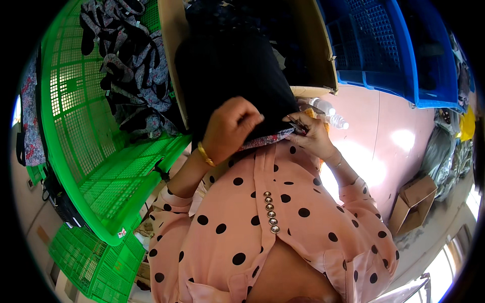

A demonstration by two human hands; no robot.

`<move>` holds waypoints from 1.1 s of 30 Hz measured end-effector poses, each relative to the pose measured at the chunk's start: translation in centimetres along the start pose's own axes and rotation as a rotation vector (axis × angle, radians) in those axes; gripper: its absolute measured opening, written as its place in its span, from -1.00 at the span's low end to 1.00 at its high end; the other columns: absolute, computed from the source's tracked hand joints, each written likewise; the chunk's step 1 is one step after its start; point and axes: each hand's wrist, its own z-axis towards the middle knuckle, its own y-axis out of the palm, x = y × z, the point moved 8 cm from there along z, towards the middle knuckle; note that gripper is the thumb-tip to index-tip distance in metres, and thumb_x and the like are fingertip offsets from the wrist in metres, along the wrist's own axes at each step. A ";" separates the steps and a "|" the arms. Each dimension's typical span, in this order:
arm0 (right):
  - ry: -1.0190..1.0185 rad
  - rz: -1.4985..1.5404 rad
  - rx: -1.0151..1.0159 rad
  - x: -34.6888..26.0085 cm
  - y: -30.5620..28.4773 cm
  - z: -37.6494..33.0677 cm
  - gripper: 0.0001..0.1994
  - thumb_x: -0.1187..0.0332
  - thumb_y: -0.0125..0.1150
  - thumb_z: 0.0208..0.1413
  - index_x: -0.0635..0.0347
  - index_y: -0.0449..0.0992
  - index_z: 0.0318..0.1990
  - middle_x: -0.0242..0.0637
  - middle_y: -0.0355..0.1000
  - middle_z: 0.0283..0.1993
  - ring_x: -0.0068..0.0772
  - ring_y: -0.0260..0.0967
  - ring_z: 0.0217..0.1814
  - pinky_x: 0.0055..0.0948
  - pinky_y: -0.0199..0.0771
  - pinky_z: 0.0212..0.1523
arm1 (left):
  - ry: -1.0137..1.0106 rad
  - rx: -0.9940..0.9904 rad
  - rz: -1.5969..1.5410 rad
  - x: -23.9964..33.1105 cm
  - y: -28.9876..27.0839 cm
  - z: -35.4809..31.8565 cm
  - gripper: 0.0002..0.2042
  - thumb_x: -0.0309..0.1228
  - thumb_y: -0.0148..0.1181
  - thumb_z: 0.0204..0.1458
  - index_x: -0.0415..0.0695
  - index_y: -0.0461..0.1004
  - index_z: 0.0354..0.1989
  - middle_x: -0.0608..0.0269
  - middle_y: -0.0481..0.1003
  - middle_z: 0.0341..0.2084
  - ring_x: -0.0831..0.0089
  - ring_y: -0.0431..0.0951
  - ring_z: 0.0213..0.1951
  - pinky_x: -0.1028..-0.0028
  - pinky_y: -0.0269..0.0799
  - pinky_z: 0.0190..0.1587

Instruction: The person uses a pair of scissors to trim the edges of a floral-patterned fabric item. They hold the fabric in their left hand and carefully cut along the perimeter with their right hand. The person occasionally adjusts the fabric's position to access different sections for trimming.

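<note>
Across my lap lies black cloth (232, 65), and near my waist it shows a grey and red floral edge (265, 141). My right hand (316, 137) is closed at the right end of that edge, with a small dark metal tool (300, 126), possibly thread snips, between its fingers. Just left of it, my left hand (230, 126) hovers over the cloth with curled fingers pinched together. Anything in that pinch is too small to make out. The cloth's underside is hidden.
On my left, a green plastic basket (108, 202) holds a heap of floral and black fabric pieces (136, 65). An open cardboard box (172, 55) with dark contents stands ahead. Blue crates (411, 60), clear plastic bottles (337, 121) and a smaller carton (411, 204) are on the right.
</note>
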 end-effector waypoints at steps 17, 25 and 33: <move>-0.168 -0.132 0.045 -2.2 -0.6 0.9 -0.67 0.43 0.41 -0.01 0.35 0.50 -0.09 -0.22 0.50 -0.28 -0.49 0.44 -0.30 -0.53 0.45 -0.23 | 0.020 -0.180 0.293 2.4 2.8 1.7 -0.86 -0.41 0.34 -0.10 -0.13 0.56 -0.37 0.27 0.52 -0.44 0.26 0.50 -0.33 0.36 0.42 -0.28; -0.069 -0.143 0.185 -0.1 -1.8 1.4 -0.75 0.37 0.36 0.06 0.30 0.53 -0.15 -0.25 0.48 -0.44 -0.54 0.42 -0.40 -0.51 0.44 -0.32 | 0.039 0.511 0.461 3.3 -5.6 0.9 -0.81 -0.45 0.23 0.09 -0.17 0.38 -0.52 0.12 0.38 -0.63 0.17 0.41 -0.58 0.27 0.30 -0.51; -0.072 -0.437 0.020 -2.3 -2.3 2.4 -0.73 0.42 0.36 0.03 0.38 0.54 -0.14 -0.15 0.47 -0.29 -0.35 0.41 -0.37 -0.48 0.38 -0.30 | 0.001 0.060 0.408 1.3 2.1 -4.7 -0.67 -0.31 0.33 -0.05 -0.25 0.48 -0.18 0.06 0.50 -0.40 0.08 0.47 -0.27 0.23 0.42 -0.16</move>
